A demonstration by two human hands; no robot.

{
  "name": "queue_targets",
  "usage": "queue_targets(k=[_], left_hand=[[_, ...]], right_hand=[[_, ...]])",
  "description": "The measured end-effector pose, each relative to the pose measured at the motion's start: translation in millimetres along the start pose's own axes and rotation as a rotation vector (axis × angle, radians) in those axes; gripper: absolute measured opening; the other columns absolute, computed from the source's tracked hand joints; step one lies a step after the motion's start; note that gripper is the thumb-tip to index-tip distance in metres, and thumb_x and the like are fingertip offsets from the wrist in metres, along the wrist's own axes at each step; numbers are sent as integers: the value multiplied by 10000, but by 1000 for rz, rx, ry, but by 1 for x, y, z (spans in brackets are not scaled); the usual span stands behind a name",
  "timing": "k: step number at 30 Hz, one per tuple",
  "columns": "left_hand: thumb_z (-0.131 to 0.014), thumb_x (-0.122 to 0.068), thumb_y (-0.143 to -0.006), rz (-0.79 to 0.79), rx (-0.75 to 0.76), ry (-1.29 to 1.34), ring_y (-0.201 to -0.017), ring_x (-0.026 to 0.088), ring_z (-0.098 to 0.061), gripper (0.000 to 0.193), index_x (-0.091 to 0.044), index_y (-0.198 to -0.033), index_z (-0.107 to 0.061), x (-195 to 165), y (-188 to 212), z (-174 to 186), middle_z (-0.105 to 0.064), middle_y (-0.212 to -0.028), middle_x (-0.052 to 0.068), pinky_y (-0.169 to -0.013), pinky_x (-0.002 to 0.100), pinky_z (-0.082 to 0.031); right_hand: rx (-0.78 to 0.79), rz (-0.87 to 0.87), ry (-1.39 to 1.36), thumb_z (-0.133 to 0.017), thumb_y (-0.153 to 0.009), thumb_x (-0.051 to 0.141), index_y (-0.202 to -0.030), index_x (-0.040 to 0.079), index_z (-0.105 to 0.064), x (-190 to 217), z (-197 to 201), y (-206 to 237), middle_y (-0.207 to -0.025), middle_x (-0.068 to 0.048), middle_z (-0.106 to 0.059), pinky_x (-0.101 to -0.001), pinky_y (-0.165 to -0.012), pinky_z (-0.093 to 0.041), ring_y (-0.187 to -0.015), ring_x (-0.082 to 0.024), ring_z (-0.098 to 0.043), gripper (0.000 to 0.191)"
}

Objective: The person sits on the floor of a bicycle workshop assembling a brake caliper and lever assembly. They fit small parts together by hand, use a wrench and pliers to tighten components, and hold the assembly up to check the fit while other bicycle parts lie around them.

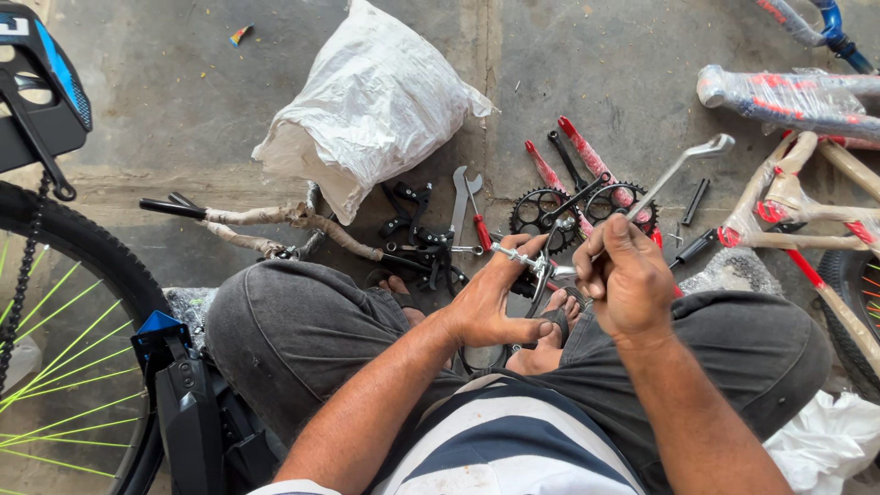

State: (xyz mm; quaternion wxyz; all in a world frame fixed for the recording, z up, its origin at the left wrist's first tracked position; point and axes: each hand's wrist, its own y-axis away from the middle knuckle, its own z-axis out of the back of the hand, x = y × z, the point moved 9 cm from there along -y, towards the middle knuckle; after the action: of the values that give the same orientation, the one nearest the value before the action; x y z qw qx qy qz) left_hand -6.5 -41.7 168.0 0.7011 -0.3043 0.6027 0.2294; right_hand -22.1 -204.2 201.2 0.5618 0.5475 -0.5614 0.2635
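Threaded axle rod [515, 258]: small silver part, centre frame, held over the person's lap and sandalled feet. Left hand [489, 298] is closed around it, fingers curled, thumb low. Right hand [626, 275] is clenched on the shank of a long silver wrench [676, 170] whose ring head points to 1 o'clock; its lower end meets the rod between the two hands.

Step in hand, as judged: a nut on the rod is being turned or tightened with the wrench while the left hand steadies the part. The next move calls for a firm counter-hold by the left hand and a short swing of the wrench, kept seated square on the fitting. Whether the nut is fully seated cannot be told.

Packages and wrappings:
- White woven sack [371, 101], 12 o'clock of the hands, bulging, mouth crumpled.
- Clear plastic sleeve over red-and-blue frame tube [788, 96], 2 o'clock.
- Tan paper wrap with red tape on frame tubes [807, 206], 3 o'clock.
- Paper-wrapped handlebar [266, 225], 10 o'clock.
- White plastic bag [825, 440], 4 o'clock.

Loose stock: two black chainrings with red cranks [573, 206], spanners [460, 206], black brake parts [408, 211]. Wheel with green spokes [64, 348], 9 o'clock.
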Motion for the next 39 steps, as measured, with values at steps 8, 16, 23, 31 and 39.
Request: queue_targets(k=[8, 16, 23, 31, 39], left_hand=[[-760, -469, -774, 150, 4, 704, -1270, 284, -614, 1118, -30, -1644, -213, 25, -10, -2, -518, -1450, 176, -1133, 445, -443], [-713, -450, -850, 150, -92, 863, -1188, 280, -640, 990, 26, -1617, -307, 34, -12, 14, -570, -1398, 175, -1092, 433, -477], [-702, -469, -872, 129, -155, 849, -1185, 280, -668, 974, 56, -1593, -311, 37, -14, 22, -569, -1410, 184, -1100, 436, -491], [-714, -462, -879, 47, -457, 727, -1190, 278, -635, 996, 30, -1626, -277, 22, 2, 85, -545, -1461, 187, -1093, 441, -500], [-760, -275, -972, -303, -739, 287, -1359, 292, -598, 786, -147, -1594, -298, -80, 116, 211, -544, -1510, 174, -1091, 404, -525]], right_hand=[[-169, 440, 357, -457, -1160, 383, -932, 101, -554, 47, 14, 22, -786, -50, -633, -216, -577, -370, -599, -71, -472, 375], [-44, 259, 319, -499, -1126, 311, -955, 70, -571, -17, 29, 5, -837, -60, -666, -204, -605, -414, -652, -64, -508, 304], [-5, 281, 370, -504, -1143, 259, -955, 51, -572, -47, 43, -26, -841, -46, -665, -202, -593, -410, -644, -42, -505, 289], [-22, -4, 849, -584, -1061, 343, -1023, 67, -711, -127, 54, -54, -799, -81, -718, -294, -588, -484, -637, -142, -629, 306], [264, -187, 1566, -609, -972, 446, -1101, 132, -739, -166, 31, -59, -989, -176, -742, -535, -840, -507, -1000, -422, -678, 364]])
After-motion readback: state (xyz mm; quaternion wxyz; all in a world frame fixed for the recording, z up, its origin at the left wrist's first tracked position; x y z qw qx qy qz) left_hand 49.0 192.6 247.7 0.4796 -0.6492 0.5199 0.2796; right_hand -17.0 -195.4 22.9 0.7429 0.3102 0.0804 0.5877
